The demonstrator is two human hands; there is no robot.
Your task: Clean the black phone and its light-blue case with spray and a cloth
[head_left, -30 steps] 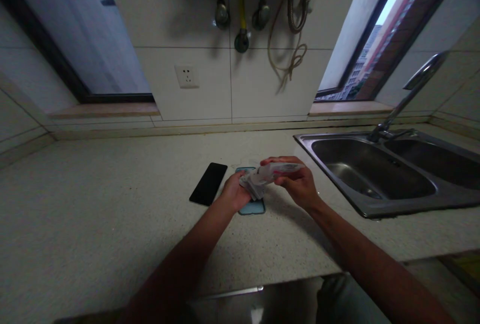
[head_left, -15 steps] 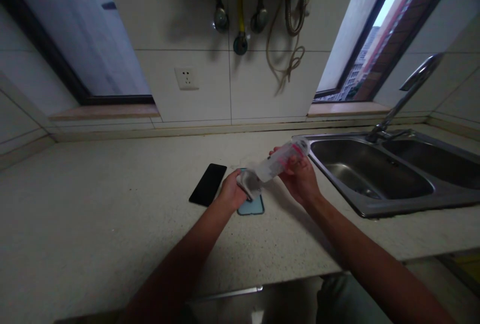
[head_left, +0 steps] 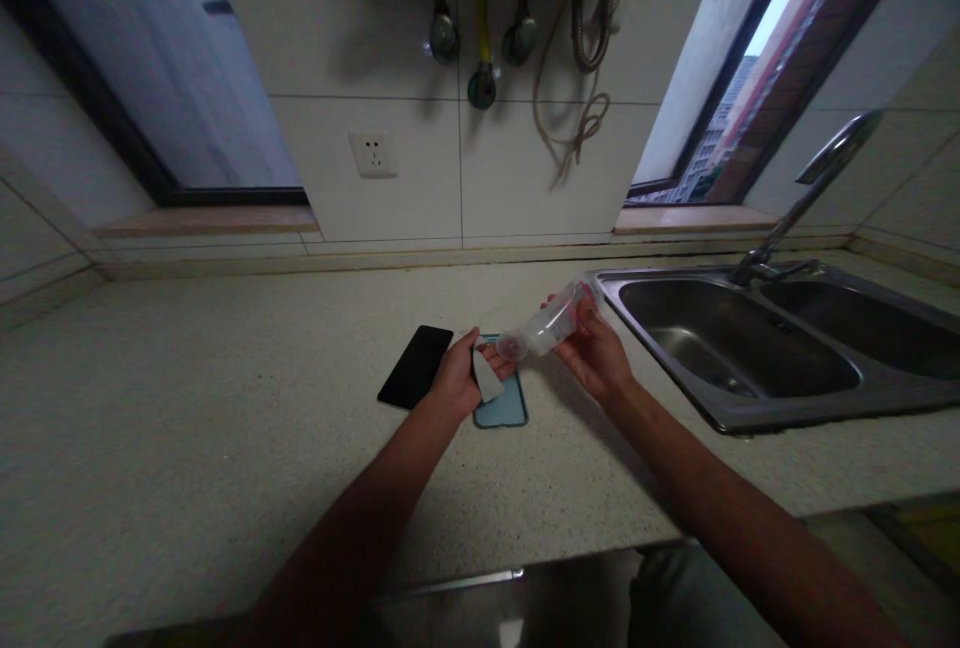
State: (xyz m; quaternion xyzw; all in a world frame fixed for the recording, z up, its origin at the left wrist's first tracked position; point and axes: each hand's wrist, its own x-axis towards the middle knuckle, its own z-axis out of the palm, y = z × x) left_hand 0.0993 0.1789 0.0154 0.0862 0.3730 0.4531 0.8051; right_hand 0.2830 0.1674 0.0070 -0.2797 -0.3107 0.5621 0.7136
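A clear plastic tube (head_left: 551, 325) with pink print, gripped in the right hand (head_left: 596, 358), tilted with its rounded end low and pointed toward the left hand (head_left: 455, 375). A triangular white scrap (head_left: 487, 376) pinched in the left hand, the two hands apart yet near each other. Under and between the hands, a flat teal phone case (head_left: 510, 406) lying on a speckled beige countertop (head_left: 225, 428). Just beyond the left hand, a black smartphone (head_left: 415, 366). Past the right hand, a stainless steel double sink (head_left: 795, 415) with an arched chrome faucet (head_left: 806, 203).
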